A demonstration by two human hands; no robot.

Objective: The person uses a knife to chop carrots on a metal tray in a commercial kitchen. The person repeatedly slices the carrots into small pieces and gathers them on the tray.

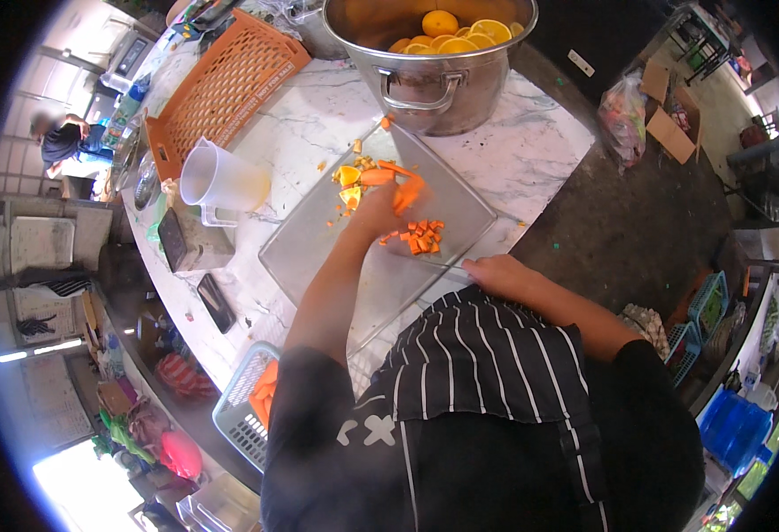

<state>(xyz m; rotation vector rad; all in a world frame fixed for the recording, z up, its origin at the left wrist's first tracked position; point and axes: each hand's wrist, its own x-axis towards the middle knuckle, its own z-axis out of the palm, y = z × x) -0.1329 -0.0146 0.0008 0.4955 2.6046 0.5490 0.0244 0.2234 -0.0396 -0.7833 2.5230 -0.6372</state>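
On a grey translucent cutting board my left hand reaches across, its fingers closed on a peeled carrot that is smeared by motion. Diced carrot lies in a small heap just nearer to me. My right hand is closed at the board's right front edge around the handle of a knife; its thin blade points left toward the dice and shows almost edge-on. Beyond my left hand lie another carrot length, orange wedges and small scraps.
A large steel pot of cut oranges stands behind the board. To the left are a plastic jug, an orange crate, a box and a phone. A blue-grey basket holds carrots. Another person is far left.
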